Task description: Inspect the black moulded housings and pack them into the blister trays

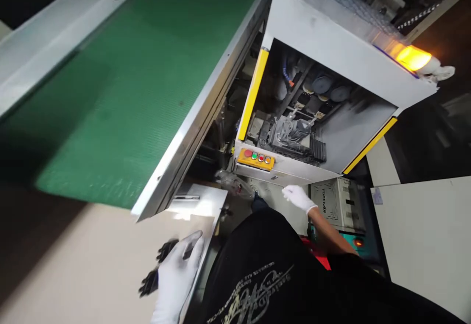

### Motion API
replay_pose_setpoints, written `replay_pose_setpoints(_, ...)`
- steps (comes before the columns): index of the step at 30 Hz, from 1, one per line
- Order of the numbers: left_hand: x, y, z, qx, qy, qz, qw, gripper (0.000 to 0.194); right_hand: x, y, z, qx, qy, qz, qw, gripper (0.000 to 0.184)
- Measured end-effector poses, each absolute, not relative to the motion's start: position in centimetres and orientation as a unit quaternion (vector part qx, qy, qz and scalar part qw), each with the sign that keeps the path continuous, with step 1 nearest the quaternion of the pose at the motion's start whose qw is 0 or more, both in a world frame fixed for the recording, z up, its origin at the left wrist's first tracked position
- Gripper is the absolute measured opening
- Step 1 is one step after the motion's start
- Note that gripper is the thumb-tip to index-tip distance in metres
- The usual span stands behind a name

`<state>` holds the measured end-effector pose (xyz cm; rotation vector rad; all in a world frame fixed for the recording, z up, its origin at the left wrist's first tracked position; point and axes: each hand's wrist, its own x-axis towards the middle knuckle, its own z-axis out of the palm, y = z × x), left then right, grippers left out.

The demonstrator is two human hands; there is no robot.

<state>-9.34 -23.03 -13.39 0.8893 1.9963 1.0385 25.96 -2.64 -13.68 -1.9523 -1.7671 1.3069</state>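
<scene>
My left hand (178,272), in a white glove, is at the lower left over a pale surface, its thumb and forefinger curved with a gap between them and nothing seen in it. Beside it lie two dark, finger-shaped things like black gloves (149,283), partly hidden by the hand. My right hand (299,198), also white-gloved, hangs away from my body in front of the machine (316,25). Its fingers are curled together, and no held thing shows. A yellow button box (256,159) sits on the machine's front, above and left of that hand.
A green conveyor belt (140,84) with metal side rails fills the upper left. Inside the machine's opening are wheels and a dusty fixture (294,133). An orange lamp (414,58) glows at the upper right. A boxy unit (336,204) stands right of my right hand.
</scene>
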Motion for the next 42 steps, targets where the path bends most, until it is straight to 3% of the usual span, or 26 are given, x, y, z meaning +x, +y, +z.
replay_pose_setpoints(4, -6.2, -14.3, -10.2, 0.373, 0.738, 0.429, 0.363, 0.022, 33.5, 9.6, -10.5, -0.688, -0.578, 0.359, 0.253, 0.051)
replay_pose_setpoints(7, -1.6, -2.4, -7.5, 0.424, 0.675, 0.457, 0.394, 0.029, 39.5, 21.5, -8.0, -0.669, -0.516, 0.247, 0.475, 0.049)
replay_pose_setpoints(9, 1.7, 7.5, -6.3, 0.445, 0.646, 0.49, 0.38, 0.032, 41.9, 28.4, -7.1, -0.624, -0.499, 0.269, 0.538, 0.058)
replay_pose_setpoints(11, 4.9, 17.9, -5.7, 0.478, 0.617, 0.508, 0.364, 0.045, 42.7, 33.4, -6.8, -0.572, -0.528, 0.351, 0.52, 0.068)
replay_pose_setpoints(14, 9.3, 31.0, -5.5, 0.558, 0.533, 0.457, 0.442, 0.073, 41.9, 37.0, -6.9, -0.504, -0.569, 0.469, 0.45, 0.059)
replay_pose_setpoints(17, 12.4, 38.4, -5.5, 0.562, 0.449, 0.386, 0.578, 0.067, 40.9, 37.7, -6.8, -0.455, -0.569, 0.541, 0.42, 0.047)
replay_pose_setpoints(20, 14.0, 40.6, -5.3, 0.568, 0.412, 0.327, 0.633, 0.044, 40.5, 37.7, -6.9, -0.428, -0.568, 0.564, 0.419, 0.035)
replay_pose_setpoints(24, 14.7, 40.1, -5.2, 0.546, 0.407, 0.372, 0.631, 0.025, 39.7, 37.5, -7.6, -0.445, -0.536, 0.551, 0.46, 0.028)
replay_pose_setpoints(31, 15.5, 39.7, -4.9, 0.516, 0.425, 0.402, 0.626, 0.017, 39.0, 37.3, -7.7, -0.469, -0.535, 0.509, 0.485, 0.015)
replay_pose_setpoints(42, 15.3, 39.8, -4.7, 0.509, 0.425, 0.409, 0.627, 0.02, 38.6, 37.3, -6.8, -0.467, -0.514, 0.519, 0.499, 0.011)
